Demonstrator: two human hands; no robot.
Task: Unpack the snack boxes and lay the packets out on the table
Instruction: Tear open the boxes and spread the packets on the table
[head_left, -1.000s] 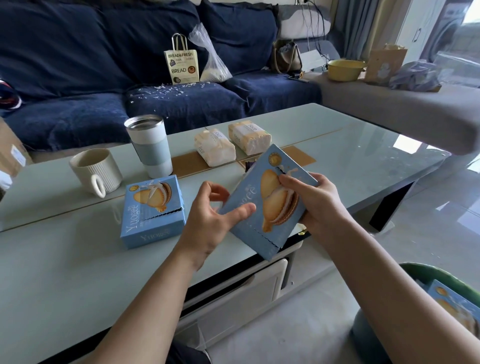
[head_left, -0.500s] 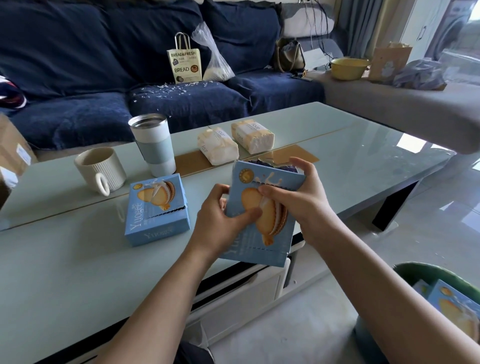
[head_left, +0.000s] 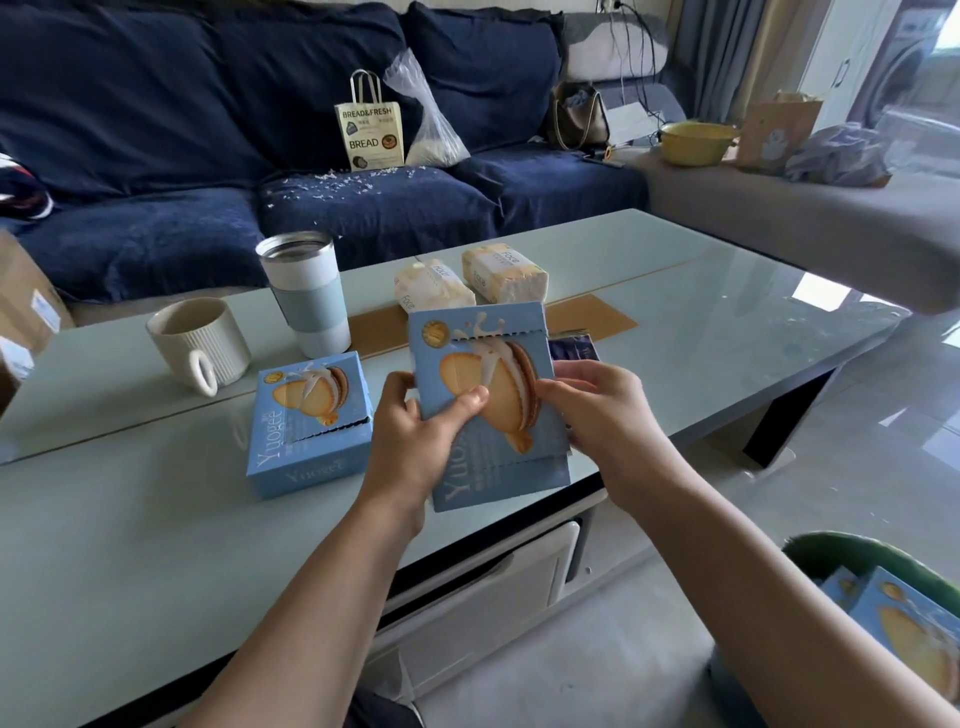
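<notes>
You are gripping a blue biscuit box (head_left: 488, 405) with your left hand (head_left: 421, 441) and right hand (head_left: 602, 415), working its perforated flap. A second box (head_left: 309, 421) is waiting unemptied left of your hands; no biscuit packets are lying out yet.

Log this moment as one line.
both hands hold light-blue cardboard snack box | tear flap partly open | second box on table

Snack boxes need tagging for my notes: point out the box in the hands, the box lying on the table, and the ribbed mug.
Held snack box (head_left: 485, 400), head view: printed front face.
Snack box on the table (head_left: 310, 421), head view: top face.
Ribbed mug (head_left: 200, 340), head view: outer wall.
</notes>
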